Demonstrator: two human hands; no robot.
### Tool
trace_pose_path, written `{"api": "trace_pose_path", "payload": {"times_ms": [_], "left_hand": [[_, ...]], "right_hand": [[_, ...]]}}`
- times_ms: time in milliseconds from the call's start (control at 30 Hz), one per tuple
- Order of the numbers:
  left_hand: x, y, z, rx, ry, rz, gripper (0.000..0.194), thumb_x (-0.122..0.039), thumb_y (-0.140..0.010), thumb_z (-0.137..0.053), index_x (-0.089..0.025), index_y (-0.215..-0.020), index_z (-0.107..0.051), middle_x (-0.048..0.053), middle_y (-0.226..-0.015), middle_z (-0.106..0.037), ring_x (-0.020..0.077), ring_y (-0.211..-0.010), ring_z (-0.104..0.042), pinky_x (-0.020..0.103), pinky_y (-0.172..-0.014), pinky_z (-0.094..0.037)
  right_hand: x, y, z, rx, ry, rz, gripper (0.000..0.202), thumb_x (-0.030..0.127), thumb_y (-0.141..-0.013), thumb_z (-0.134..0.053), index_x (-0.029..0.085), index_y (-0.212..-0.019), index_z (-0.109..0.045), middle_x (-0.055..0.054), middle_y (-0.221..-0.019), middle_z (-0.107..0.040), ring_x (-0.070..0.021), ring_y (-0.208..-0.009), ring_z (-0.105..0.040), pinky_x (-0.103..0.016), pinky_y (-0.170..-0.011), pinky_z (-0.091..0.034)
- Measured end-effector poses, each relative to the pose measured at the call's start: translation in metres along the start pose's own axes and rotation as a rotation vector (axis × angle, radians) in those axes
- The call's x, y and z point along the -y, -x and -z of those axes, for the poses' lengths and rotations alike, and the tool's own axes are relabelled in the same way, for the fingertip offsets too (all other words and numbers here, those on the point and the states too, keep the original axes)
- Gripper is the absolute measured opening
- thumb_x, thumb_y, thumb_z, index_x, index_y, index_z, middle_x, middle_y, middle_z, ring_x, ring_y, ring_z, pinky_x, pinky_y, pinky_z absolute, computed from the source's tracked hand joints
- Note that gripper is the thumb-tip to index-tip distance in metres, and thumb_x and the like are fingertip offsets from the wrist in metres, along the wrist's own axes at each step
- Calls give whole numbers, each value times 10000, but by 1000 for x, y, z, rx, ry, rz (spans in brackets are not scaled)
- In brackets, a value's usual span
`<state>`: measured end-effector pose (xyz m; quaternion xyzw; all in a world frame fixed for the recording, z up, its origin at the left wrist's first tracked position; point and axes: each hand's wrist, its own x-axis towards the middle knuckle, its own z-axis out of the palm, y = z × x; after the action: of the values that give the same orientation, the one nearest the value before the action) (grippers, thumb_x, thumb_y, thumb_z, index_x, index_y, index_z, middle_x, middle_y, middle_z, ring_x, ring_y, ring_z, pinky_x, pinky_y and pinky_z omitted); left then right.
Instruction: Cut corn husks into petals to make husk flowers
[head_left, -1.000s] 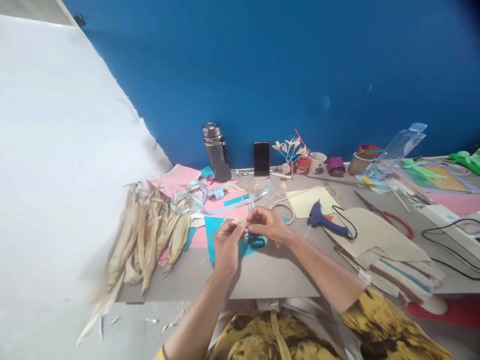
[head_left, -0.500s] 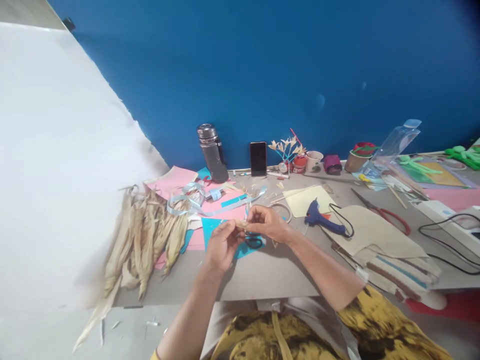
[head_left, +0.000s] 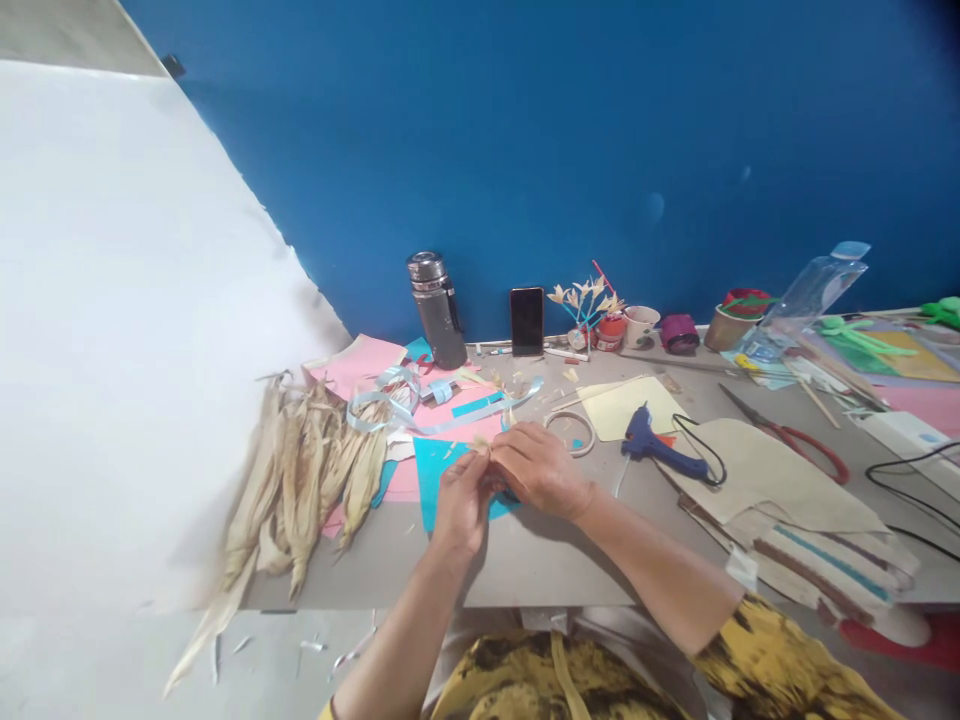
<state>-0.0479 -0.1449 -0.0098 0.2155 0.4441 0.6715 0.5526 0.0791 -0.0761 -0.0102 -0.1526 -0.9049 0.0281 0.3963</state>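
Both hands meet over the blue paper (head_left: 429,480) near the table's front. My left hand (head_left: 463,492) is closed, its thumb and fingertips pinching a small pale piece of corn husk (head_left: 481,443). Pressed against it from the right is my right hand (head_left: 540,468), fingers curled round the same piece. Most of the husk piece is hidden by the fingers. Under the hands, the black-handled scissors seen earlier are almost wholly covered. Dried corn husks (head_left: 300,480) lie in a bunch to the left, some hanging over the table edge.
A steel flask (head_left: 439,315), a phone (head_left: 527,320) and husk flowers (head_left: 585,300) stand along the blue wall. To the right lie a roll of tape (head_left: 589,440), a blue glue gun (head_left: 660,447), red-handled shears (head_left: 802,445) and a power strip (head_left: 911,440). Light-blue ribbon (head_left: 382,405) curls over pink paper.
My hands have drawn closer together, and the right hand has turned and folded over the husk piece. The scissors handles are now mostly covered. The whole view has shifted slightly.
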Motion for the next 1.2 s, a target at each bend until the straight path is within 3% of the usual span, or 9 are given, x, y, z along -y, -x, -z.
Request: {"api": "trace_pose_path", "payload": {"times_ms": [100, 200, 300, 367, 567, 733, 967, 1200], "left_hand": [[-2, -3, 2, -22, -27, -7, 265, -320, -678, -801, -158, -630, -596, -27, -630, -526, 90, -571, -475, 216, -545, -395], [-3, -5, 6, -39, -101, -6, 240, -346, -700, -778, -152, -667, -640, -3, -653, -577, 104, -596, -516, 222, -561, -401], [-1, -6, 8, -58, -142, -18, 219, -347, -696, -779, -148, -720, -691, 8, -668, -597, 109, -608, -529, 230, -575, -410], [-1, -7, 8, -60, -140, -31, 204, -326, -675, -792, -147, -699, -696, 4, -668, -596, 102, -594, -515, 233, -574, -407], [-3, -7, 7, -20, -76, -10, 173, -266, -651, -773, -141, -760, -723, 24, -711, -661, 98, -582, -542, 233, -567, -415], [-4, -4, 6, 27, -72, 9, 153, -235, -656, -772, -139, -759, -713, 23, -694, -663, 99, -581, -555, 232, -579, -428], [-3, 2, 1, 24, -106, -10, 195, -281, -652, -801, -163, -754, -683, 21, -717, -669, 101, -592, -559, 232, -592, -432], [-7, -3, 9, -96, -346, -259, 183, -341, -752, -733, -182, -718, -647, -21, -609, -562, 100, -569, -491, 230, -581, -392]], "right_hand": [[1, -1, -2, -37, -146, -84, 127, 229, -946, -557, 188, -878, -656, -102, -970, -701, -218, -889, -574, -366, -827, -430], [-2, -1, -1, -135, -369, -361, 164, 286, -914, -595, 193, -787, -645, -67, -834, -685, -190, -789, -583, -323, -743, -453], [-6, -1, 0, -22, -605, -665, 249, 378, -880, -624, 180, -729, -633, -10, -665, -625, -139, -604, -516, -268, -578, -400], [-8, -1, 0, 82, -757, -780, 304, 450, -828, -670, 170, -714, -635, 3, -620, -608, -120, -552, -480, -248, -521, -360], [-8, -5, -2, 35, -1046, -1005, 366, 484, -695, -763, 160, -596, -622, -1, -556, -600, -93, -499, -443, -224, -469, -322], [-6, -7, 4, 62, -1173, -1056, 389, 503, -667, -789, 153, -590, -640, -4, -561, -601, -75, -475, -406, -223, -451, -288], [-6, -7, 1, 30, -1093, -1038, 378, 483, -698, -774, 162, -569, -623, 19, -511, -558, -80, -464, -389, -231, -445, -295], [-7, -5, 2, 96, -1011, -1023, 217, 342, -728, -721, 163, -624, -655, -11, -589, -647, -103, -511, -473, -234, -488, -351]]}}
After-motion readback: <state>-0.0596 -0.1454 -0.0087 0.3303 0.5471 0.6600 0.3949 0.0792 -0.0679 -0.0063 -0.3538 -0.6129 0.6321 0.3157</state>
